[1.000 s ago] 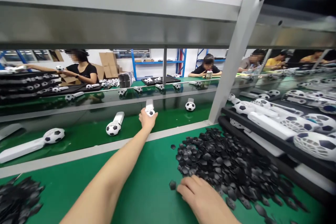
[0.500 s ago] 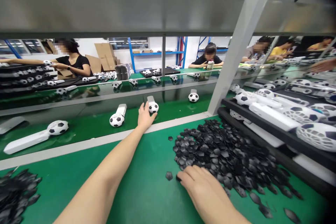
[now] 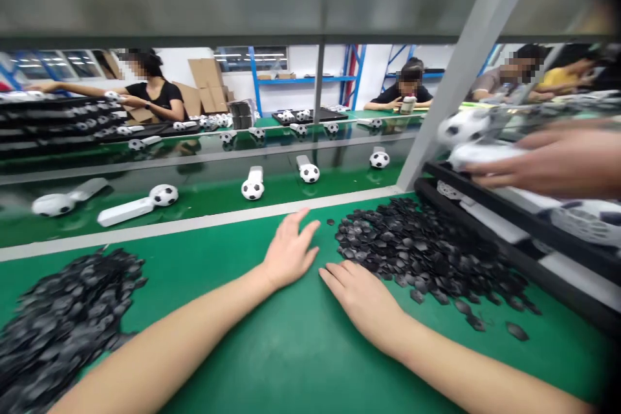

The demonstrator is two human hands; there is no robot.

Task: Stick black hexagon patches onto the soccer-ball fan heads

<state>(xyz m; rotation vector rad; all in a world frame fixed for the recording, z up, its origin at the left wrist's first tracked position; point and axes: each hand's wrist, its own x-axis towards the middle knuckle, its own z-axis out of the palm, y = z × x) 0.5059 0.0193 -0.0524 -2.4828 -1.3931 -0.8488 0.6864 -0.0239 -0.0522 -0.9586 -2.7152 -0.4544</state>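
Note:
My left hand (image 3: 290, 251) is over the green bench (image 3: 291, 356), just on the near side of the pale rail. Its fingers are spread, and I see nothing in them. Close beside it, at the near left edge of a heap of black pentagon pieces (image 3: 412, 239), is my right hand (image 3: 361, 297). Its fingers are held together and bent down toward the bench; the thumb and whatever may be under the fingertips are hidden. Beyond the rail, a white-handled soccer-ball item (image 3: 309, 173) lies on the green belt (image 3: 208, 197), apart from both hands.
A second heap of black pieces (image 3: 72, 317) lies at left. Several more ball items are along the belt. At right, stacked black trays (image 3: 490, 204) hold ball items, and another person's hand (image 3: 557, 162) grips one there. A metal post (image 3: 451, 84) rises nearby. People sit across.
My left hand has come back from the ball item on the belt toward my right hand. Another person's hand has reached in over the trays at right. The view has shifted.

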